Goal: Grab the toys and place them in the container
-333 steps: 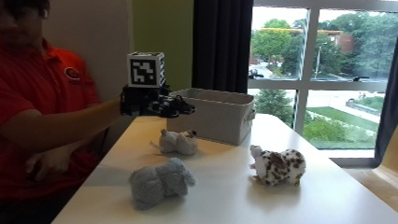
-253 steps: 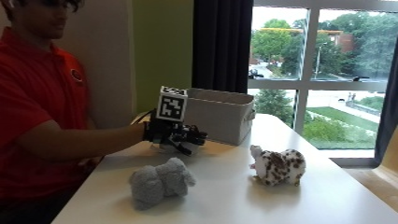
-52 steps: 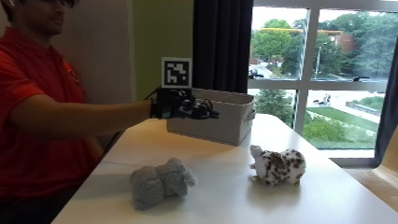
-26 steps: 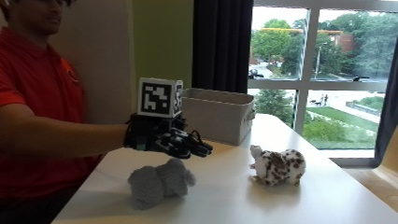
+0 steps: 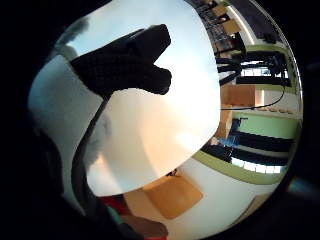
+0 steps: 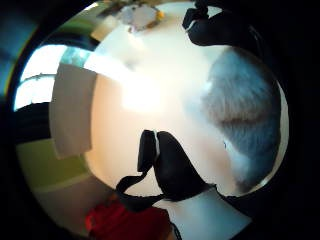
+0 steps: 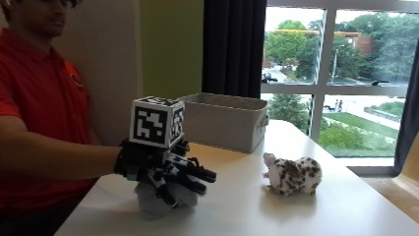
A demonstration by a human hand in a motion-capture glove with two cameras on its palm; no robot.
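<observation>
White table (image 7: 340,196), window side right. Grey plush toy (image 7: 157,200), near left: mostly hidden beneath the gloved right hand (image 7: 167,169); its form is hard to make out. Fingers spread straight over it, apparently not closed on it. Spotted plush toy (image 7: 292,175), right of centre, standing free. Grey fabric container (image 7: 225,120), far centre; interior not visible. No legible writing.

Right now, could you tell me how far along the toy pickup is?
One small toy that lay by the container earlier is gone from the table. The gloved right hand is over the grey plush toy, fingers spread, not yet gripping. The spotted plush toy is untouched.
</observation>
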